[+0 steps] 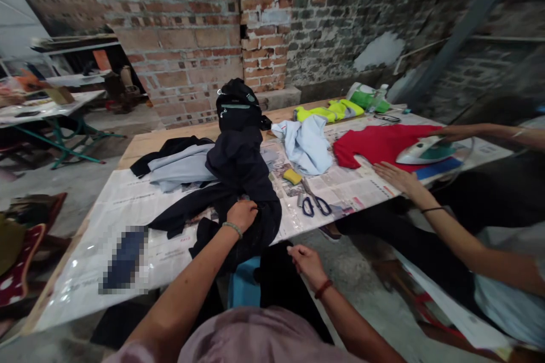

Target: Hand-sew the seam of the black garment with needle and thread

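My left hand (242,215) rests on a dark garment (255,173) at the table's front edge, its fingers curled closed on the cloth. Black fabric, part of the pile, hangs over the edge beneath it. My right hand (307,264) is off the table above my lap, thumb and fingers pinched together; whatever is between them, if anything, is too small to make out. Beyond my right hand lie scissors (314,204) with dark blue handles and a yellow sponge-like block (292,176). Left of the dark garment is a grey garment (181,167).
To the right, a co-worker's hand moves or holds an iron (426,151) on a red garment (383,142); their other hand lies flat beside it. A light blue garment (304,144), a yellow vest (330,111) and a black backpack (238,106) sit behind. Newspaper covers the table (85,272).
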`<state>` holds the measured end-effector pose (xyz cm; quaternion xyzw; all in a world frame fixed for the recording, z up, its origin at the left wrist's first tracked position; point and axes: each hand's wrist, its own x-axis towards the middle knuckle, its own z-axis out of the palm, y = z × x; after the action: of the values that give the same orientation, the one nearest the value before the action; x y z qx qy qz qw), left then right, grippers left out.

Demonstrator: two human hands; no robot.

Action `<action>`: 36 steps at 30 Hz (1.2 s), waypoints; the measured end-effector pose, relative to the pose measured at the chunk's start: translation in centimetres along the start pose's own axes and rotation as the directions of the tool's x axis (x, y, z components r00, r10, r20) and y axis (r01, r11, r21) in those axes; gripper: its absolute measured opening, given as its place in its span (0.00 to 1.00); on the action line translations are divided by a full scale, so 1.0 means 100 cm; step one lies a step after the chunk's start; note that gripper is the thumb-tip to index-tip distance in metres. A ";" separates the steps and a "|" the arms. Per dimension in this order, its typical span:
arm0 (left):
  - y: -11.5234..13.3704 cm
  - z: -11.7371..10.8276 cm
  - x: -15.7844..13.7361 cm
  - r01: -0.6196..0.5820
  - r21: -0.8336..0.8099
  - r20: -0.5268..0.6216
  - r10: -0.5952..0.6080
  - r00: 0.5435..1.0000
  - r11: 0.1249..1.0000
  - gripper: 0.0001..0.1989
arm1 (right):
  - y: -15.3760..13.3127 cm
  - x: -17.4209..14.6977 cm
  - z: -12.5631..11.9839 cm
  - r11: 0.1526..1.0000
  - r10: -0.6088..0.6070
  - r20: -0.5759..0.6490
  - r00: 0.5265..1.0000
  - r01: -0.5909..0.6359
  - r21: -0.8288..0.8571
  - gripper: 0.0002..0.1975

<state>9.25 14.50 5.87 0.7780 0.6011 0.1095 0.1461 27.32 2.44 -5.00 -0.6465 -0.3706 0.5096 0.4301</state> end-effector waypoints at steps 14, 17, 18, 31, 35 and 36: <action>0.043 0.018 -0.013 -0.462 -0.127 -0.257 0.421 0.870 0.878 0.12 | 0.013 -0.006 0.006 0.998 -0.003 0.029 1.000 0.005 -0.058 0.17; 0.059 0.034 -0.036 -0.523 -0.266 -0.191 0.487 0.852 0.810 0.11 | 0.016 -0.006 0.008 0.994 -0.074 0.021 0.997 0.076 -0.077 0.16; 0.063 0.041 -0.042 -0.501 -0.311 -0.161 0.475 0.865 0.807 0.11 | 0.016 -0.006 0.008 0.990 -0.113 0.019 0.993 0.114 -0.083 0.15; 0.076 0.115 -0.025 0.492 -0.725 0.441 -0.224 0.869 0.482 0.08 | 0.015 -0.007 0.003 0.908 -0.314 0.025 0.949 0.308 -0.283 0.13; 0.074 0.116 -0.021 0.527 -0.752 0.493 -0.193 0.848 0.397 0.06 | -0.005 -0.001 -0.012 0.853 -0.365 0.220 0.905 0.420 -0.311 0.12; 0.073 0.116 -0.021 0.528 -0.760 0.496 -0.187 0.848 0.378 0.06 | -0.013 0.003 -0.020 0.845 -0.356 0.247 0.901 0.423 -0.326 0.13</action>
<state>19.28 9.65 -2.30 0.4440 0.5793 0.2355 0.6418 29.30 2.82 -3.69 -0.5790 -0.6207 0.3872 0.3600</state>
